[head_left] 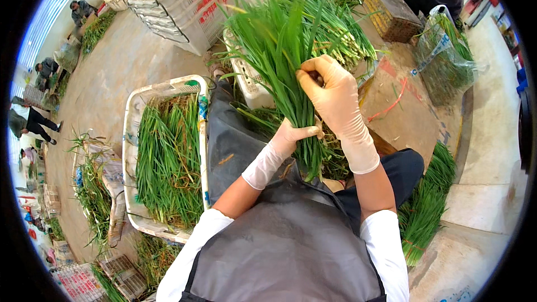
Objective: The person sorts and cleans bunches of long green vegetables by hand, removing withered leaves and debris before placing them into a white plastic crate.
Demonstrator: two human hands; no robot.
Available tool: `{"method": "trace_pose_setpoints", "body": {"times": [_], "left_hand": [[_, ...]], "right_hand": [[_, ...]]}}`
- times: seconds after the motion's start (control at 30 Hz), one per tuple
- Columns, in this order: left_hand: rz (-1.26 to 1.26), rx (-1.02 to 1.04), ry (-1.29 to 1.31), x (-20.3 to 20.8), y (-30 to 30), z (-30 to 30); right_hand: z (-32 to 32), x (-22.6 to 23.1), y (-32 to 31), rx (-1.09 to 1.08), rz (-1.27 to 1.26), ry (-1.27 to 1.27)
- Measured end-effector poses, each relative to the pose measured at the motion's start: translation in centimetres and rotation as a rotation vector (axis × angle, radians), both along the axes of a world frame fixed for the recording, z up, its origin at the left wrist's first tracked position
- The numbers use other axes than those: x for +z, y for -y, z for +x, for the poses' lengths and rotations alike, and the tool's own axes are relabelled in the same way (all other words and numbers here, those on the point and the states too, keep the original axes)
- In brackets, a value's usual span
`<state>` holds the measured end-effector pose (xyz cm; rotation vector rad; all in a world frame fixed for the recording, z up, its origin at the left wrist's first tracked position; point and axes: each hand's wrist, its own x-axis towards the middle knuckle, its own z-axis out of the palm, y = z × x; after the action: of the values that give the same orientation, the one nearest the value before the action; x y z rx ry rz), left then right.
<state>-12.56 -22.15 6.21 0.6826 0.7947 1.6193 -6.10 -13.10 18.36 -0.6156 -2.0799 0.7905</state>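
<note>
A thick bunch of green chives (pixel 282 67) stands upright in front of me, its leaves fanning out at the top. My left hand (pixel 292 135), in a pale thin glove, is wrapped round its lower part, with the thumb across the front. Higher up, my gloved right hand (pixel 333 90) is closed in a pinch at the right edge of the bunch. What its fingertips hold, if anything, is hidden. Behind the bunch lies a heap of chives (pixel 344 36) with pale stems showing, beside a white crate (pixel 254 86).
A white crate (pixel 130 190) of chives stands at my left. Stacked white crates (pixel 184 0) rise at the back. On my right are a cardboard sheet (pixel 405 112), a red strip (pixel 390 100), a filled plastic bag (pixel 444 61) and tied chives (pixel 428 207). Several people sit or stand farther off.
</note>
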Motion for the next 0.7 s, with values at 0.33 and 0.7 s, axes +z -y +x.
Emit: {"method": "trace_pose_setpoints", "body": {"times": [0.33,0.7], "left_hand": [[0.165,-0.071,0.259,-1.0,0.2,-1.5],[-0.051,0.180,0.200,-0.8,0.6,-1.1]], "right_hand": [[0.1,-0.5,-1.3,0.161,-0.711,-0.300],[0.9,-2.4,1.6,-0.133,-0.217,-0.147]]}}
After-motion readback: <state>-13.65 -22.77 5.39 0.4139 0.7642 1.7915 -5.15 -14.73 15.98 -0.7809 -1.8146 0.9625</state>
